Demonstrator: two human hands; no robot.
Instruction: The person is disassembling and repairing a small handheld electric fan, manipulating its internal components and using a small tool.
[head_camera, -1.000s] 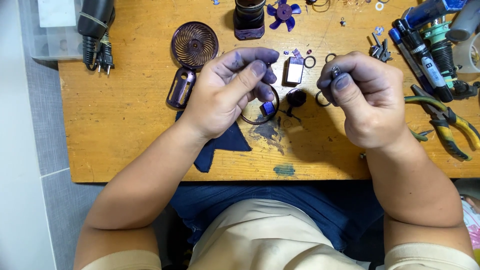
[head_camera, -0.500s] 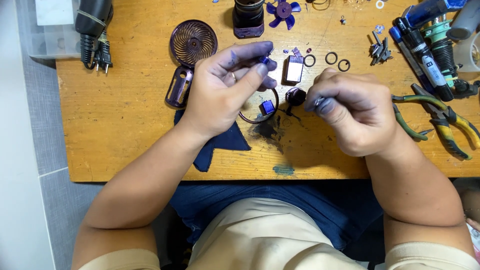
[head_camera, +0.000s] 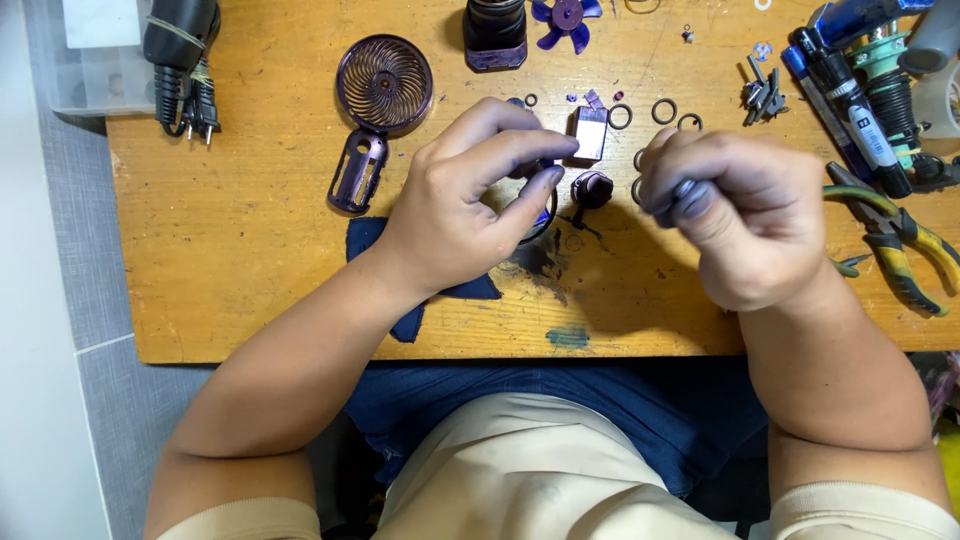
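Head view: the left hand (head_camera: 462, 205) curls over a dark ring (head_camera: 540, 215) on the wooden table (head_camera: 250, 240), its fingertips pinching a small part too hidden to name. The right hand (head_camera: 745, 215) is bunched, fingertips squeezed together; whether they hold anything cannot be told. A small round purple piece (head_camera: 592, 188) lies between both hands, close to the fingers. Pliers (head_camera: 895, 245) rest just right.

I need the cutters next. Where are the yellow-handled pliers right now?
In the head view, the pliers lie at the table's right edge, just right of the right hand, below the markers.
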